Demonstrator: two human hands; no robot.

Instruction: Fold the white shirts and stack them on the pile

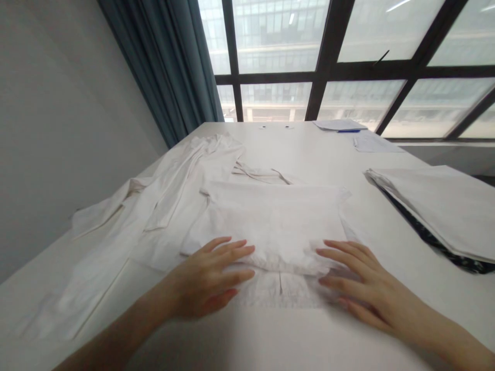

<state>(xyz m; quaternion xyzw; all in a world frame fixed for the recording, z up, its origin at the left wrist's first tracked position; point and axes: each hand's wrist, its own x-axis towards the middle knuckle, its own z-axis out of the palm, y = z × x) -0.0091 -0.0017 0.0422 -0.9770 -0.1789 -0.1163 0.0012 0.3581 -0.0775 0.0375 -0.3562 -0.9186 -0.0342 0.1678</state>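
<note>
A white garment (pixel 270 221) lies partly folded in the middle of the white worktop (pixel 247 330), straight in front of the person. Its upper layer forms a broad rectangle, and a narrower strip with a short dark slit shows below the folded edge, nearest the person. A long sleeve (pixel 181 175) of the same pale cloth trails away to the left and up toward the far side of the worktop, and more loose cloth spreads toward the left edge.

The left hand (pixel 211 281) rests flat on the near left part of the garment, palm down, fingers stretched out and pointing to the right across the folded edge. Its grip is fully open and closes on nothing; it only presses on the cloth. The right hand (pixel 356 281) lies flat on the near right part, palm down, fingers spread and pointing left, its grip likewise open with nothing held. The two hands face each other with a stretch of the fold between them, well apart.

To the right, apart from the garment, sits a stack of folded cloth (pixel 433 211), pale on top with a dark patterned layer showing at its lower edge. At the far side of the worktop lie some sheets of paper (pixel 340 124) with what seems to be a blue pen (pixel 348 131) beside them, though it is too small to be sure. Behind stand a large dark-framed window (pixel 328 67) and a blue curtain (pixel 170 67) at the left.
</note>
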